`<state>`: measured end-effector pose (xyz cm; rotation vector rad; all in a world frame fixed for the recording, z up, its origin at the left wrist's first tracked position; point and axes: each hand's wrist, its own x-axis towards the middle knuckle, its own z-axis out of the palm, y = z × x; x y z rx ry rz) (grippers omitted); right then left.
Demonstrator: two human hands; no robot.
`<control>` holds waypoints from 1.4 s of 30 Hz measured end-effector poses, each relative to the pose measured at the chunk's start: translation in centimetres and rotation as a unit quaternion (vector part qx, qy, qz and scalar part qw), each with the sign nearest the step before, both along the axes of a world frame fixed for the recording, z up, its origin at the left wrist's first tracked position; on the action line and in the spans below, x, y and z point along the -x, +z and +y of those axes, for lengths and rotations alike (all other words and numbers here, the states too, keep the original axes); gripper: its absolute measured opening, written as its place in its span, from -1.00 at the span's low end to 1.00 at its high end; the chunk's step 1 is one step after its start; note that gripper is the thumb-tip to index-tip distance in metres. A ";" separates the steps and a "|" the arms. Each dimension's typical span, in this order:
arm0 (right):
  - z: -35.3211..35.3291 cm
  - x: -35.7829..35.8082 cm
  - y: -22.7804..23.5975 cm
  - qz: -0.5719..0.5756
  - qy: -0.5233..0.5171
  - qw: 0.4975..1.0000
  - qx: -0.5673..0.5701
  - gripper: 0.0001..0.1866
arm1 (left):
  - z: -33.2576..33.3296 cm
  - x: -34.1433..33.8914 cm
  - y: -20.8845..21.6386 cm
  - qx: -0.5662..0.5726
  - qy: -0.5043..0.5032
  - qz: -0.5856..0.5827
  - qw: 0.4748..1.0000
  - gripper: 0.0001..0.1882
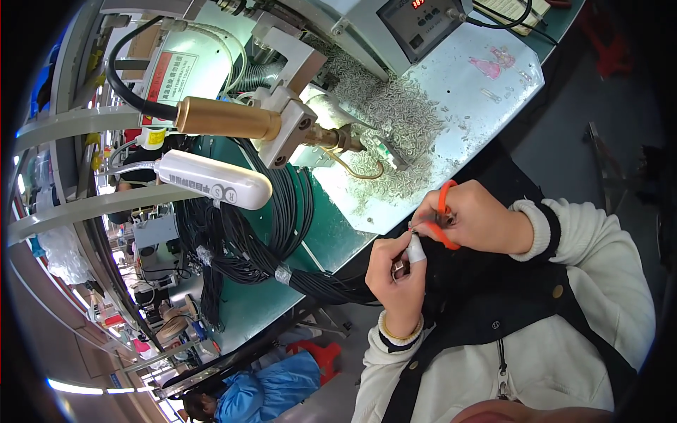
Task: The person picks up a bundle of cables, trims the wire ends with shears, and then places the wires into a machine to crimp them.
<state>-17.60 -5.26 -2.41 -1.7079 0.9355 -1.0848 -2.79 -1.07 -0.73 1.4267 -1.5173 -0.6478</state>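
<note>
My left hand (pixel 396 282) is closed around the end of a cable, mostly hidden by the fingers. A white cover (pixel 416 248) wraps its thumb, and a small metallic piece shows between the fingers. Close beside it, my right hand (pixel 479 217) grips an orange-handled hand tool (pixel 443 235). The tool's jaws are too small and covered to make out. Both sets of fingertips nearly meet at a thin wire end. A thick bundle of black cables (pixel 324 285) runs from the green bench toward my left hand.
Ahead stands a bench machine with a brass-coloured cylinder (pixel 226 118) and a control box (pixel 421 28). Many small clear offcuts (pixel 395 106) cover its pale metal plate (pixel 486 106). A white lamp (pixel 215 180) hangs at left. Someone in blue (pixel 268 388) sits lower left, near a red stool (pixel 324 356).
</note>
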 end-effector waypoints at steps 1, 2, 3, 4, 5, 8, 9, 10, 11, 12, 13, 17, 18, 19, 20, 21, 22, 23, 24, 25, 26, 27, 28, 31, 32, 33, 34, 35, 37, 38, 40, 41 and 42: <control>-0.1 0.0 0.1 -0.021 0.014 0.997 -0.070 -0.85 | -0.1 0.1 -0.1 0.004 0.006 0.011 1.000 -0.84; -0.2 0.1 0.1 -0.042 0.028 0.989 -0.140 -0.87 | -0.1 0.2 -0.1 0.004 0.006 0.011 1.000 -0.84; -0.2 0.1 0.1 -0.062 0.041 0.975 -0.209 -0.88 | -0.2 0.3 -0.1 0.007 0.014 0.021 1.000 -0.84; -0.1 0.0 0.0 -0.061 0.041 0.975 -0.210 -0.88 | -0.2 0.3 -0.1 0.009 0.021 0.030 0.999 -0.84; 0.0 -0.2 -0.1 -0.062 0.026 0.988 -0.139 -0.89 | -0.2 0.4 -0.2 0.011 0.028 0.040 0.999 -0.84; 0.6 -0.4 -0.3 -0.060 -0.006 0.998 0.004 -0.91 | 0.4 -0.1 -0.3 0.019 0.003 -0.041 0.999 -0.82; 0.9 -0.3 -0.3 -0.015 -0.015 0.999 0.049 -0.88 | 0.5 -0.3 -0.4 0.024 -0.010 -0.082 0.996 -0.81; 1.1 -0.3 -0.3 0.030 -0.023 0.995 0.095 -0.85 | 0.5 -0.3 -0.7 0.024 -0.010 -0.082 0.996 -0.81; 1.1 -0.3 -0.3 0.076 -0.031 0.987 0.141 -0.82 | 0.4 -0.1 -1.0 0.057 -0.005 -0.084 0.995 -0.81; 1.1 -0.4 -0.2 0.076 -0.031 0.987 0.141 -0.82 | 0.3 0.1 -1.3 0.090 -0.001 -0.085 0.992 -0.82; 1.0 -0.5 -0.1 0.015 -0.014 0.997 0.071 -0.86 | 0.3 0.1 -1.4 0.123 0.004 -0.087 0.989 -0.82; 0.7 -0.3 0.3 -0.108 0.028 0.988 -0.104 -0.90 | 0.5 0.1 -0.3 -0.088 0.055 0.162 0.981 -0.82; 0.5 -0.1 0.4 -0.109 0.038 0.985 -0.131 -0.88 | 0.4 -0.1 -0.3 -0.091 0.054 0.162 0.981 -0.82; 0.4 -0.1 0.4 -0.110 0.048 0.980 -0.158 -0.85 | 0.3 -0.3 -0.4 -0.113 0.049 0.192 0.974 -0.83; 0.4 -0.2 0.4 -0.111 0.047 0.980 -0.159 -0.85 | 0.1 -0.5 -0.3 -0.131 0.043 0.222 0.965 -0.83; 0.5 -0.3 0.3 -0.127 0.039 0.980 -0.148 -0.85 | 0.0 -0.6 -0.3 -0.150 0.037 0.251 0.956 -0.84; 0.6 -0.5 0.2 -0.143 0.031 0.980 -0.138 -0.85 | 0.0 -0.6 -0.3 -0.151 0.037 0.251 0.955 -0.84; 0.6 -0.5 0.1 -0.159 0.023 0.979 -0.127 -0.84 | 0.0 -0.7 -0.2 -0.155 0.030 0.286 0.945 -0.84; 0.6 -0.2 0.3 -0.159 0.022 0.979 -0.127 -0.84 | 0.0 -0.7 -0.1 -0.159 0.022 0.320 0.934 -0.85; 0.5 0.2 0.7 -0.081 0.037 0.990 -0.109 -0.81 | 0.0 -0.7 -0.1 -0.161 0.016 0.354 0.921 -0.85; 0.4 0.7 1.1 -0.003 0.051 0.995 -0.091 -0.77 | 0.0 -0.7 0.0 -0.160 0.016 0.354 0.921 -0.85; 0.3 1.0 1.2 0.075 0.065 0.992 -0.072 -0.73 | -0.1 -0.5 0.1 -0.157 0.019 0.350 0.923 -0.87; 0.5 0.9 0.9 0.075 0.065 0.993 -0.071 -0.73 | -0.1 -0.3 0.2 -0.153 0.022 0.345 0.926 -0.89; 1.1 0.2 -0.4 0.181 0.042 0.981 -0.054 -0.64 | 0.0 -0.1 0.3 -0.146 0.027 0.330 0.932 -0.91; 1.3 0.0 -0.7 0.180 0.041 0.981 -0.055 -0.64 | 0.0 -0.1 0.2 -0.143 0.030 0.320 0.936 -0.91; 1.4 -0.1 -0.9 0.188 0.045 0.979 -0.068 -0.66 | 0.0 0.0 0.2 -0.139 0.033 0.309 0.940 -0.91; 1.5 -0.1 -1.0 0.196 0.048 0.976 -0.081 -0.67 | 0.0 0.0 0.2 -0.140 0.033 0.308 0.940 -0.91; 1.5 -0.2 -1.1 0.204 0.052 0.973 -0.094 -0.67 | -0.1 0.0 0.2 -0.140 0.035 0.297 0.944 -0.91; 1.6 -0.3 -1.0 0.192 0.053 0.975 -0.099 -0.68 | -0.3 -0.1 0.2 -0.139 0.040 0.275 0.950 -0.90; 1.6 -0.2 -0.9 0.182 0.054 0.976 -0.104 -0.69 | -0.5 -0.1 0.2 -0.141 0.039 0.274 0.950 -0.90; 1.5 -0.1 -1.3 0.170 0.052 0.978 -0.110 -0.70 | -1.1 -0.4 0.1 -0.178 0.028 0.275 0.945 -0.91; 1.4 0.0 -2.0 0.124 0.058 0.983 -0.122 -0.71 | -1.5 -0.5 0.0 -0.197 0.022 0.274 0.941 -0.92; 1.2 -0.2 -2.3 0.077 0.065 0.986 -0.129 -0.72 | -2.0 -0.8 0.1 -0.196 0.021 0.273 0.941 -0.92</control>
